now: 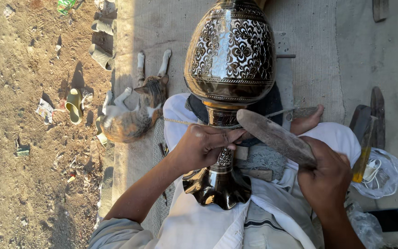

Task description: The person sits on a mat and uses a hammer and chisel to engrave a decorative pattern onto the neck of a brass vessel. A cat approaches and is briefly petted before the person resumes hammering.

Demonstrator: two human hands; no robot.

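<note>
A large black metal vase (230, 50) with engraved floral patterns lies across my lap, its flared foot (216, 190) toward me. My left hand (203, 146) is closed on a thin tool pressed against the vase's narrow stem. My right hand (324, 177) grips a worn wooden mallet (275, 137), whose head lies just above the left hand's fingers and the stem.
A cat (132, 115) lies on its back on the grey mat (162, 27) to the left. Sandals (74, 105) and litter lie on the dirt. At the right are a plastic bag (383, 177), a yellow-handled tool (362, 157) and a black phone (392, 220). My bare foot (306, 121) rests beside the vase.
</note>
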